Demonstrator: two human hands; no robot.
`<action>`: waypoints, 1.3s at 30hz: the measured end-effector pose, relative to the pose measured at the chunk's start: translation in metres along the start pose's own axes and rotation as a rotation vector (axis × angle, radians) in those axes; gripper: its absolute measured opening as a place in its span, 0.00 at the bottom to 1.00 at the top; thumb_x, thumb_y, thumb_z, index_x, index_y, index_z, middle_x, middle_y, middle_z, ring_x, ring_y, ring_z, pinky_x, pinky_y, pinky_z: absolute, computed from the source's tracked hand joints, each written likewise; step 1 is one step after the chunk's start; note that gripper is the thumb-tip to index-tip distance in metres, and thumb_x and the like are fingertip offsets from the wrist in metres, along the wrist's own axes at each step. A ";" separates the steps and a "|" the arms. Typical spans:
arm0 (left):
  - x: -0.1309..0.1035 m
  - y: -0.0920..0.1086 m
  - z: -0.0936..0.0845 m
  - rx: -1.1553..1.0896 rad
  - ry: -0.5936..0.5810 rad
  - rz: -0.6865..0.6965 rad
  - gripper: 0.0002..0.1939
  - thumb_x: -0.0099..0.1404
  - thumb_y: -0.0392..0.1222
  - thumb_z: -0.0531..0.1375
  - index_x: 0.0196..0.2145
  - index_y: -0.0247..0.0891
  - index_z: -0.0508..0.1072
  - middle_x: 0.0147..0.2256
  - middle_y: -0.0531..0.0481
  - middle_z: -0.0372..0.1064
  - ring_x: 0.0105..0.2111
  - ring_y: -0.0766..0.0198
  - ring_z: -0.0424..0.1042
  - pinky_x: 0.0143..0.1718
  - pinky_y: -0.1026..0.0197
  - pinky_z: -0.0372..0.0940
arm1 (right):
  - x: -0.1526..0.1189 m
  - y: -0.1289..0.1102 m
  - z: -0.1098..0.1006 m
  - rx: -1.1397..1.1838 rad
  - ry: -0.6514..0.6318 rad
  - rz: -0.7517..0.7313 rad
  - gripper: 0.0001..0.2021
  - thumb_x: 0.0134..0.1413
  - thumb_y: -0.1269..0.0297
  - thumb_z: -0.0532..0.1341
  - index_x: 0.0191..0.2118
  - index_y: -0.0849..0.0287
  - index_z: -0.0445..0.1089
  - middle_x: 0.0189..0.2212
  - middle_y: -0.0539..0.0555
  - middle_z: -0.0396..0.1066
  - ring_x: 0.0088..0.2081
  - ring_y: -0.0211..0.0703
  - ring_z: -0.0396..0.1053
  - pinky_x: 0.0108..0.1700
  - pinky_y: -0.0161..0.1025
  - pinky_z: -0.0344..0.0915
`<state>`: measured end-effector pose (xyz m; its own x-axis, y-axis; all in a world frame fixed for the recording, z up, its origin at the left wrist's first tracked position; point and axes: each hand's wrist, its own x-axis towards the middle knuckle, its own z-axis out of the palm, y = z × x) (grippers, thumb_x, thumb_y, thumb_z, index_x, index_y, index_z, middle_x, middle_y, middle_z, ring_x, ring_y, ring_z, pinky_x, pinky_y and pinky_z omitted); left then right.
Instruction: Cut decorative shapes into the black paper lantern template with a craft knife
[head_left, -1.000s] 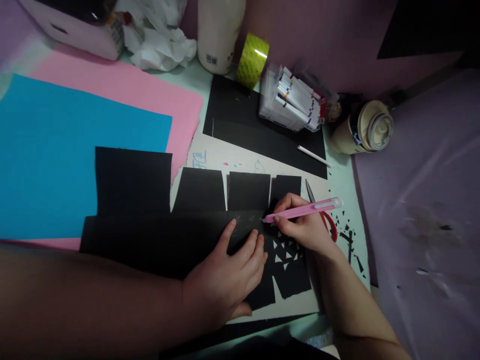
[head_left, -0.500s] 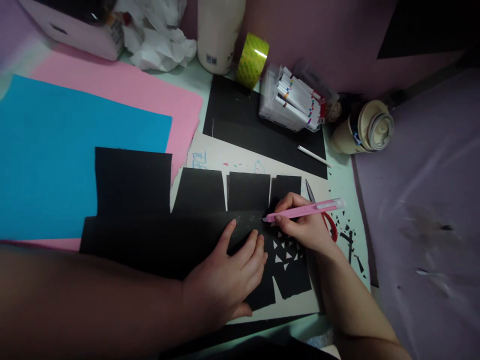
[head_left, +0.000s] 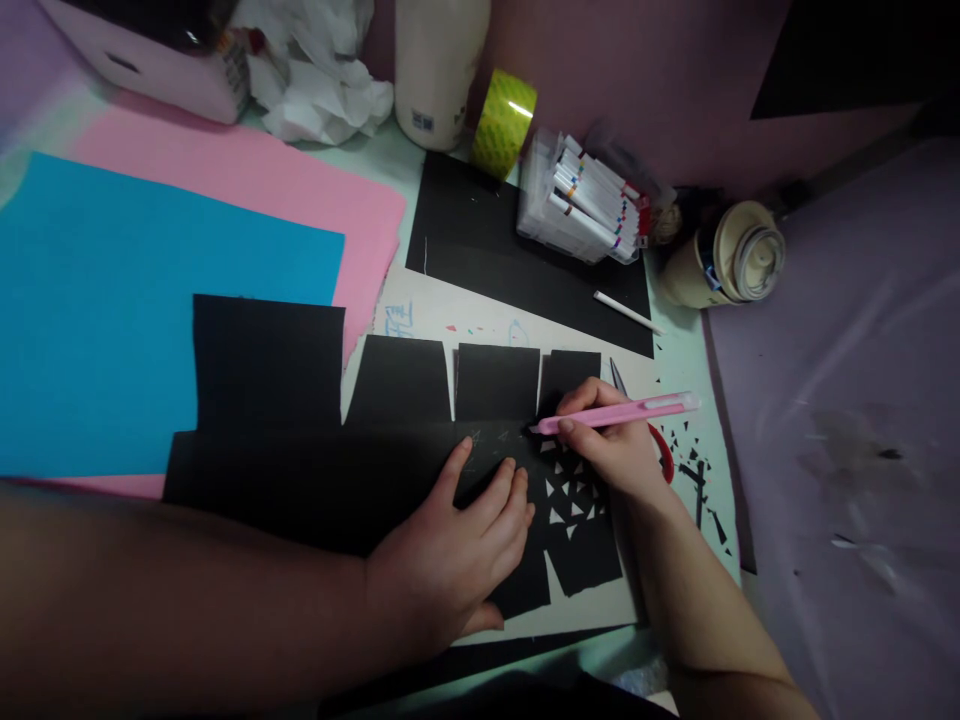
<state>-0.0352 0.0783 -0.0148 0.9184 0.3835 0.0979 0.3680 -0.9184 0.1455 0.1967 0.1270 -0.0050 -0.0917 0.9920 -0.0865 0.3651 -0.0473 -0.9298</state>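
Note:
My left hand (head_left: 465, 540) lies on the black paper (head_left: 300, 480) with its fingers spread. In my right hand (head_left: 611, 440) is a pink craft knife (head_left: 622, 411), its tip down on the black paper just right of my left fingertips. Small triangular holes (head_left: 574, 490) pierce the paper below my right hand, and faint triangles are drawn near my left fingertips. Flaps cut along the paper's far edge stand apart from each other. Scissors with red handles (head_left: 662, 455) are partly hidden behind my right hand.
Blue paper (head_left: 150, 320) and pink paper (head_left: 360, 210) lie at the left. Farther back are crumpled tissue (head_left: 315, 100), a bottle (head_left: 439, 70), yellow tape (head_left: 504, 125), a marker case (head_left: 585, 205) and a cup (head_left: 727, 255). A white stick (head_left: 626, 312) and black scraps (head_left: 701, 490) lie right.
My right hand and the pink knife have shifted slightly right and away from me, with the tip a little farther up the paper. My left hand has stayed in place.

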 end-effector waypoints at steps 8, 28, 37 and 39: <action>0.000 0.001 -0.002 0.003 -0.016 -0.010 0.41 0.61 0.70 0.55 0.60 0.37 0.66 0.62 0.37 0.60 0.63 0.45 0.52 0.61 0.27 0.46 | -0.019 -0.028 -0.004 -0.129 0.115 0.010 0.06 0.54 0.65 0.65 0.30 0.56 0.68 0.23 0.46 0.68 0.24 0.34 0.64 0.25 0.33 0.59; 0.001 0.001 -0.001 -0.015 -0.010 -0.009 0.41 0.60 0.70 0.56 0.60 0.36 0.66 0.62 0.36 0.60 0.63 0.44 0.52 0.61 0.26 0.46 | -0.040 0.002 0.029 -0.202 0.392 -0.105 0.03 0.57 0.65 0.63 0.37 0.54 0.74 0.30 0.52 0.74 0.28 0.40 0.71 0.29 0.39 0.69; 0.001 0.000 -0.001 -0.001 -0.012 -0.012 0.42 0.60 0.70 0.56 0.61 0.36 0.65 0.62 0.35 0.60 0.63 0.44 0.52 0.61 0.27 0.46 | -0.038 -0.003 0.028 -0.239 0.325 -0.106 0.03 0.56 0.66 0.63 0.36 0.55 0.74 0.32 0.52 0.77 0.32 0.42 0.75 0.35 0.39 0.74; 0.001 -0.001 -0.001 0.007 -0.003 -0.013 0.42 0.61 0.70 0.55 0.60 0.36 0.65 0.62 0.35 0.60 0.63 0.44 0.53 0.61 0.27 0.46 | -0.037 -0.006 0.027 -0.257 0.302 -0.127 0.04 0.56 0.67 0.63 0.37 0.55 0.75 0.33 0.53 0.78 0.35 0.42 0.75 0.37 0.40 0.74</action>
<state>-0.0346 0.0794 -0.0133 0.9141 0.3949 0.0926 0.3807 -0.9140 0.1402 0.1734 0.0874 -0.0060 0.1114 0.9796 0.1674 0.5915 0.0700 -0.8033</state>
